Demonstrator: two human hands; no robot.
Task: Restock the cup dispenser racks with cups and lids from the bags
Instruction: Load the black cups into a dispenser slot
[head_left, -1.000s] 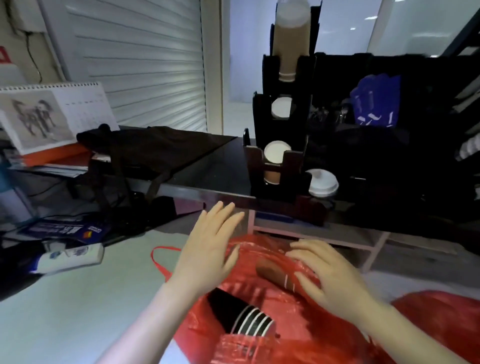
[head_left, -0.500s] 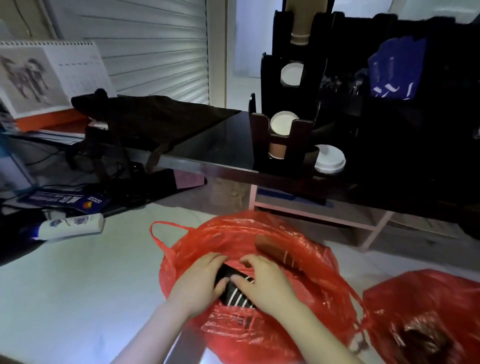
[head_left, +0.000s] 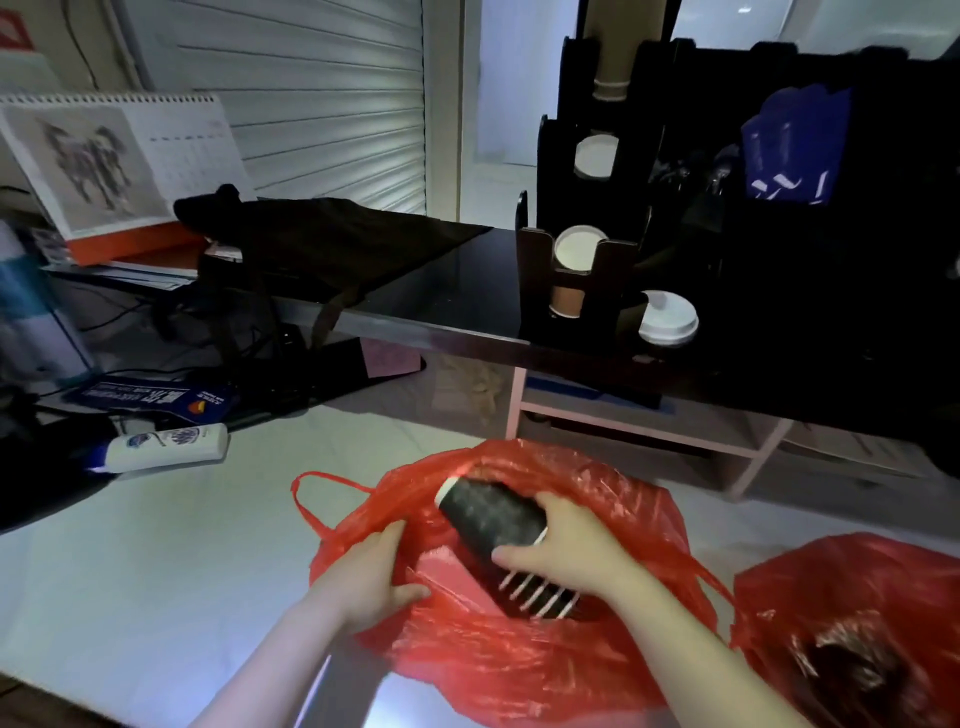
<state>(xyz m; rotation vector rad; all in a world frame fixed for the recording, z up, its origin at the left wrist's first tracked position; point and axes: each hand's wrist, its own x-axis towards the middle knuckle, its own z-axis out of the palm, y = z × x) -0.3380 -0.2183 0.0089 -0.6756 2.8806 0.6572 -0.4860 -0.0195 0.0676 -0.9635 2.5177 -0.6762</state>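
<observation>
Right-hand grip (head_left: 566, 545): fingers curled round the stack of black cups (head_left: 491, 517), lower centre of the frame. Half a second ago both hands lay on this stack, low inside the red bag (head_left: 519, 665). Now the stack's base end is raised and tilted toward the upper left, above the bag mouth, while its white-rimmed end remains inside.

Left-hand grip (head_left: 366, 577): it has shifted off the stack and pinches the bag's plastic edge, holding the bag down on the counter (head_left: 156, 545).

Judgement: extraction is under way; transfer has not begun. The dispenser rack (head_left: 576, 270), upper right of centre, stands well apart, beyond the bag. A second red bag (head_left: 852, 623) lies at lower right.
</observation>
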